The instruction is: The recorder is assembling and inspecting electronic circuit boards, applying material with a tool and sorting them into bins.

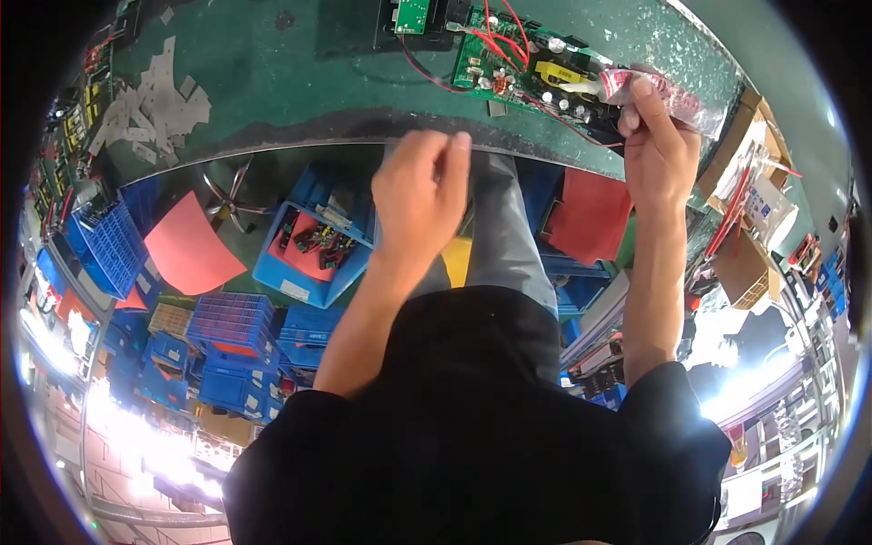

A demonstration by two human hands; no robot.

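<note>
My right hand [661, 145] is closed around a squeeze tube [668, 94] with red and white markings, thumb on top. The tube lies nearly level, its pale nozzle pointing left over a green circuit board [479, 62]. The nozzle's tip is close to a yellow-wrapped component [556, 74]; whether they touch I cannot tell. Red wires [510, 41] loop up from the board, and round capacitors stand along its right part. My left hand [422, 186] is held closed near the bench's front edge, apart from the board. Its curled fingers hide whatever may be inside.
Small pale strips [163, 104] lie piled on the green bench [282, 82] at left. A smaller green board [411, 16] sits at the back. An open cardboard box [749, 136] stands right. Below the edge are a blue bin [300, 277] with parts and blue crates [232, 322].
</note>
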